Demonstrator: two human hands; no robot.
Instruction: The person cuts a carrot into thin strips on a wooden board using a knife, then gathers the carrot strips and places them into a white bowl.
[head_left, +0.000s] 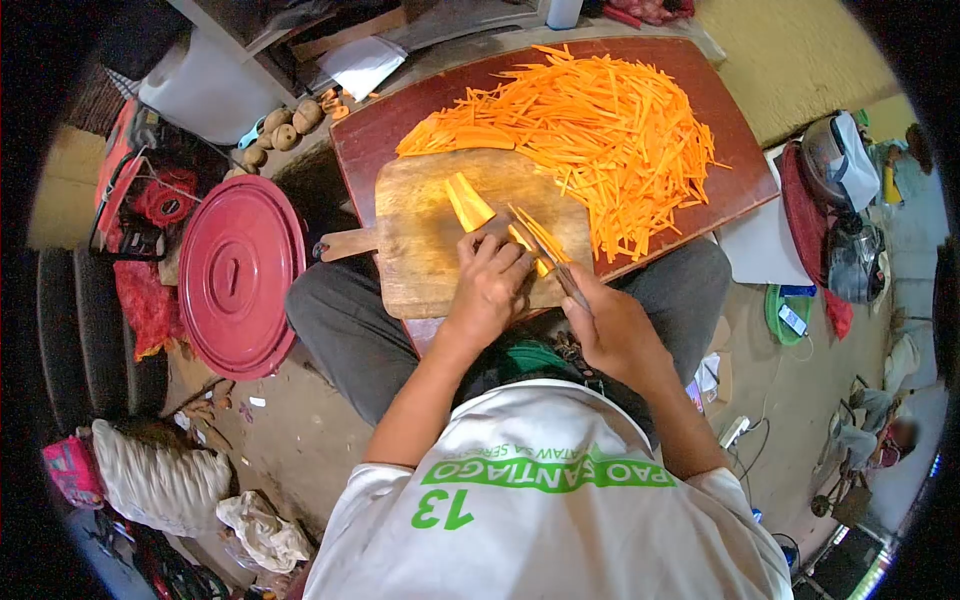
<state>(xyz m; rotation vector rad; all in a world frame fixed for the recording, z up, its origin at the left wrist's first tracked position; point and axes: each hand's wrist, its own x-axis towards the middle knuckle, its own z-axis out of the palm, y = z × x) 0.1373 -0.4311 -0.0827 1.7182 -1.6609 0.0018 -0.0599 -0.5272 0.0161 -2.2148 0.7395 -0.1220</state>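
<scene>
My left hand (pixel 490 285) is closed, its fingertips holding down a piece of carrot (pixel 543 265) on a wooden cutting board (pixel 415 275). My right hand (pixel 617 328) is wrapped round the handle of a knife (pixel 574 286), whose blade lies against the cut side of that piece, close to the left fingertips. A few thin slices (pixel 535 228) lean beside the blade. Farther up the board rests a thicker carrot chunk (pixel 468 202), touched by neither hand. Beyond the board, a large heap of carrot strips (pixel 630 125) covers much of the dark red table (pixel 735 165).
The board's handle (pixel 346 244) juts out leftward over my leg. At left stands a tub with a red lid (pixel 240 275); several brown roundish roots (pixel 285 135) lie behind it. Pots (pixel 855 255) sit at right, near a green basket (pixel 783 320). Another person (pixel 880 445) is at far right.
</scene>
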